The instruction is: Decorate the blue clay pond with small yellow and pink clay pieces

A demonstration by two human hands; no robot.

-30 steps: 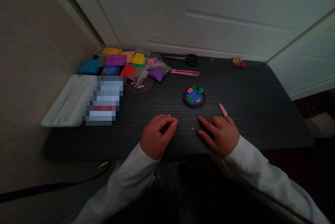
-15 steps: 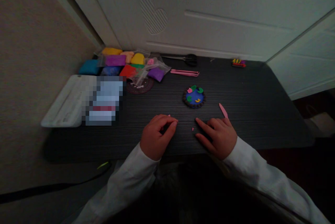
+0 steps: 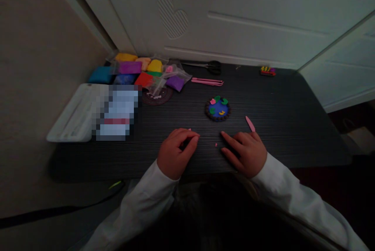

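Note:
My left hand (image 3: 178, 151) rests at the table's front, thumb and index fingertips pressed together. A pink bit (image 3: 189, 129) shows just beyond its fingers; whether it is gripped is hidden. My right hand (image 3: 244, 153) has thumb and index finger stretched apart, the other fingers curled. A tiny pink clay crumb (image 3: 216, 144) lies on the table between the hands, left of the right fingertips. The pink clay knife (image 3: 250, 123) pokes out beyond the right knuckles, its lower end hidden. Ahead sits a round clay pond (image 3: 218, 108) with a brown beaded rim, green leaves and a pink flower.
Pink tools (image 3: 207, 82) and black-handled scissors (image 3: 215, 67) lie at the back. Bagged coloured clay (image 3: 143, 80) is heaped at the back left, beside a dark round mat (image 3: 158, 97). A white tray (image 3: 77, 114) and a blurred-out panel (image 3: 118, 114) occupy the left. A small colourful piece (image 3: 267, 71) stands back right.
My right hand has shifted slightly to the right, away from the pink crumb. The left hand keeps its pinch, and the clay pond stays in place.

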